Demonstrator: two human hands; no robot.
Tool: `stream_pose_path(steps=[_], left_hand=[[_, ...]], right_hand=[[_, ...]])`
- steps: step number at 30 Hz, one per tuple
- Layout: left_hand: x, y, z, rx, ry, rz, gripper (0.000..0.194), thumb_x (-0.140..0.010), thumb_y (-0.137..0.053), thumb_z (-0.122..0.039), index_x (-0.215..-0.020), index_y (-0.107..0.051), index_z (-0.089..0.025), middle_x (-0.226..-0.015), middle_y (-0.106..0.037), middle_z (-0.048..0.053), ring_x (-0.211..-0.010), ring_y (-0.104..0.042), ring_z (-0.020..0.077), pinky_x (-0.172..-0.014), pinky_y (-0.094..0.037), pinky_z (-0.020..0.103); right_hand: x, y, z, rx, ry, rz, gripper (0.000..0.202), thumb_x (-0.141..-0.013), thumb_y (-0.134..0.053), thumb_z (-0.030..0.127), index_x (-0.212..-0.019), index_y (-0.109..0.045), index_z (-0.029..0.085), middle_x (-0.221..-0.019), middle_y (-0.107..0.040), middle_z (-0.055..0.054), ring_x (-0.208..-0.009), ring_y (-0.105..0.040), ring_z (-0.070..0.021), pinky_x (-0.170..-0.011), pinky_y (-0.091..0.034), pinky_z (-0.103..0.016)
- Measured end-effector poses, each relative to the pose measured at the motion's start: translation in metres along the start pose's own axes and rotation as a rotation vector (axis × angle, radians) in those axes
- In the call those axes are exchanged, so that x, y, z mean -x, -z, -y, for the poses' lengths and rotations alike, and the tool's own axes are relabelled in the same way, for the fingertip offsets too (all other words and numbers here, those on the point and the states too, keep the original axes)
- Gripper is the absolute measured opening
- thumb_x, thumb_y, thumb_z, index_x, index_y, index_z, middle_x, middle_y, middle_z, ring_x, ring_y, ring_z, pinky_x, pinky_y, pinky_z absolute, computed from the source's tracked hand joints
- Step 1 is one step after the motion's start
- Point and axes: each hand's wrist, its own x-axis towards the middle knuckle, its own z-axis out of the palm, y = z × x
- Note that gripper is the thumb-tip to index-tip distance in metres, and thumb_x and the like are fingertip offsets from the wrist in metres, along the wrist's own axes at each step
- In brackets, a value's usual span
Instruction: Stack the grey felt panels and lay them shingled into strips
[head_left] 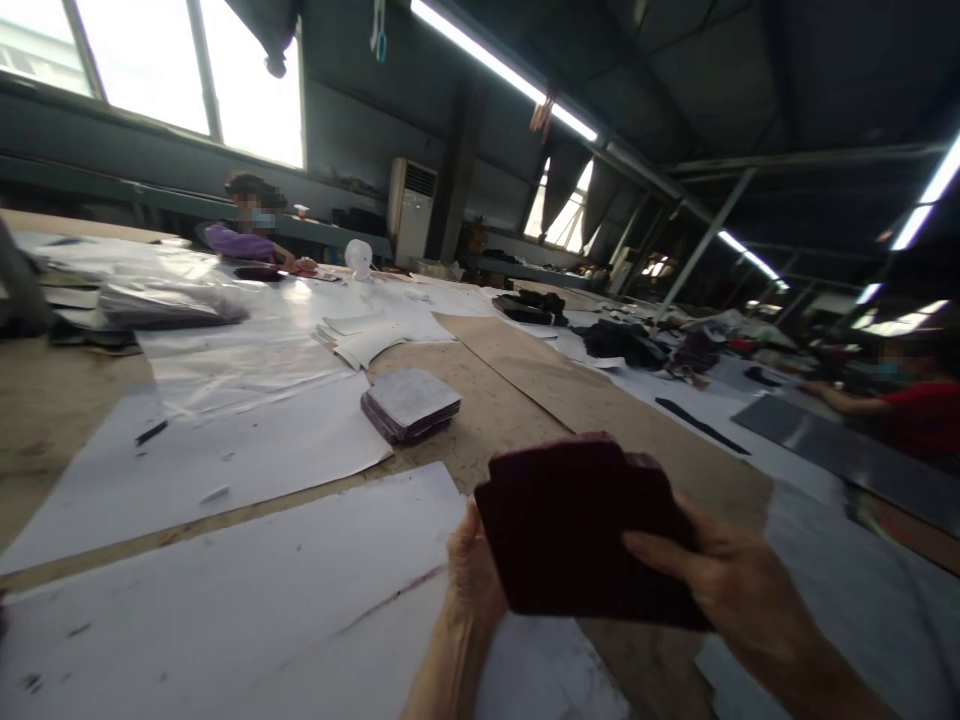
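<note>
Between my hands is a dark maroon stack of flat cut pieces (pixel 577 530), looking like leather, with a stepped upper edge, held up above the table. My left hand (pixel 476 570) grips its left side, the thumb at the edge and the other fingers hidden behind. On the right side my right hand (pixel 720 570) is closed on it, a finger or thumb lying across the front face. Beyond them on the table sits a squared stack of grey-topped pieces (pixel 411 402) with dark edges.
White paper sheets (pixel 225 610) and brown board (pixel 517 370) cover the long table. Loose pale sheets (pixel 367 340), a plastic-wrapped bundle (pixel 172 303) and dark material (pixel 622 343) lie farther off. One person (pixel 240 235) works at the far left, another (pixel 919 400) at the right beside a grey panel (pixel 847 450).
</note>
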Motion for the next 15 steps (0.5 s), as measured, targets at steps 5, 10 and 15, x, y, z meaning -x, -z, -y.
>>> stream_pose_path(steps=[5, 10, 15], left_hand=[[0.004, 0.006, -0.001, -0.147, 0.017, -0.064, 0.050, -0.047, -0.072, -0.054, -0.077, -0.068, -0.014, -0.090, -0.069, 0.012, -0.098, -0.057, 0.0364, -0.089, -0.041, 0.049], [0.001, 0.002, 0.010, -0.355, 0.078, -0.144, 0.039, -0.054, -0.074, -0.015, -0.091, -0.064, -0.008, -0.080, -0.070, 0.013, -0.078, -0.065, 0.0297, -0.079, -0.049, 0.045], [0.017, -0.009, 0.017, -0.548, 0.232, -0.222, 0.045, -0.055, -0.074, -0.014, -0.097, -0.061, -0.008, -0.081, -0.070, 0.012, -0.069, -0.066, 0.0296, -0.069, -0.054, 0.044]], right_hand=[[0.005, -0.023, -0.020, -0.525, -0.304, 0.085, 0.055, -0.059, -0.068, 0.021, -0.112, -0.055, 0.015, -0.081, -0.070, -0.003, -0.078, -0.065, -0.0241, -0.068, -0.051, -0.032], [0.006, -0.016, -0.042, -0.396, -0.255, 0.147, 0.041, -0.064, -0.063, 0.026, -0.102, -0.058, 0.012, -0.080, -0.069, -0.006, -0.077, -0.065, -0.0218, -0.069, -0.051, -0.031], [0.009, 0.010, -0.030, -0.067, -0.095, -0.015, 0.050, -0.056, -0.069, 0.036, -0.100, -0.057, 0.013, -0.096, -0.066, -0.010, -0.089, -0.061, -0.0240, -0.079, -0.047, -0.036]])
